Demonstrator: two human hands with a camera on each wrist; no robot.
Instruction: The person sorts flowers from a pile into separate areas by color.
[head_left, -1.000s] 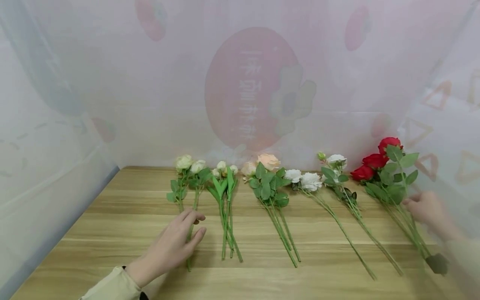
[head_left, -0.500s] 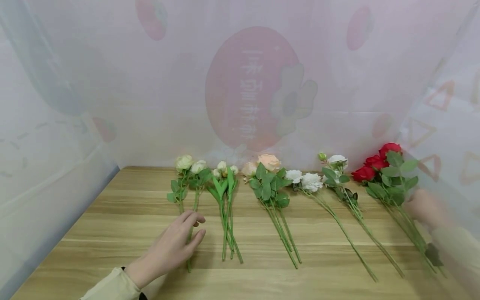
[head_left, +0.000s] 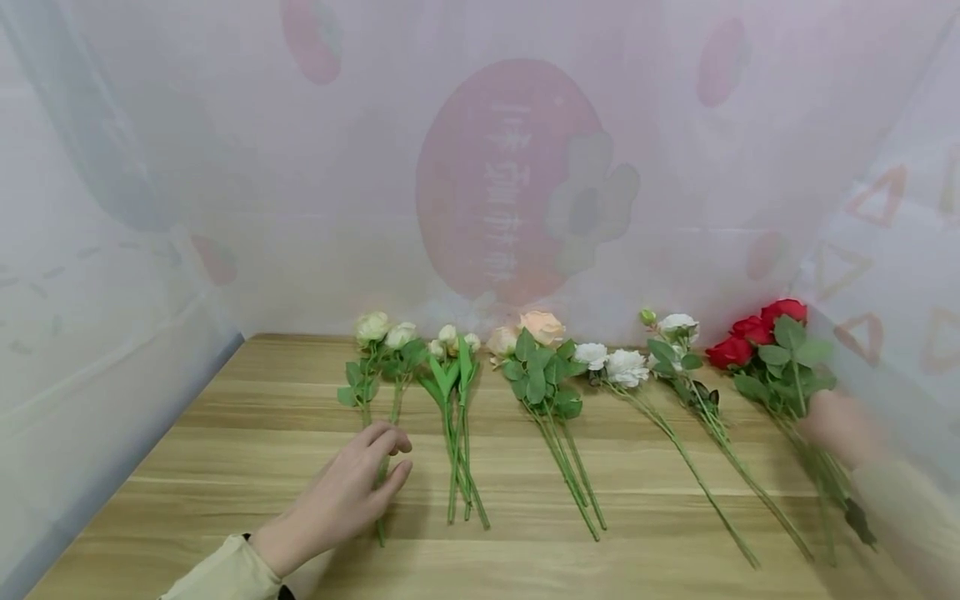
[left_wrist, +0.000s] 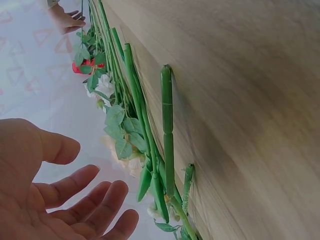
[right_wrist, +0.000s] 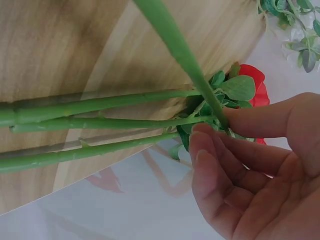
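Note:
In the head view my right hand [head_left: 843, 429], blurred, is at the stems of the red roses [head_left: 752, 331] on the far right. Thumb and fingertips pinch one green stem [right_wrist: 175, 45] in the right wrist view. That stem slants across several other rose stems [right_wrist: 75, 122] lying on the wood. My left hand [head_left: 333, 492] stays low over the table, fingers loosely bent and holding nothing. It overlaps the stems of the pale cream roses [head_left: 386, 331] and is left of the white-budded tulips [head_left: 450, 340]. The left wrist view shows green stem ends [left_wrist: 166, 100] beside this hand.
Peach roses [head_left: 542, 327] lie mid-table, stems toward me. White flowers [head_left: 626, 367] and another white bunch [head_left: 677, 326] lie between these and the red roses. A printed curtain [head_left: 300, 167] stands behind the wooden table [head_left: 225, 450] and along both sides.
The red blooms have sunk lower toward the table, and my right hand has come slightly down with the pinched stem. The lower stem ends swung left. My left hand has hardly moved.

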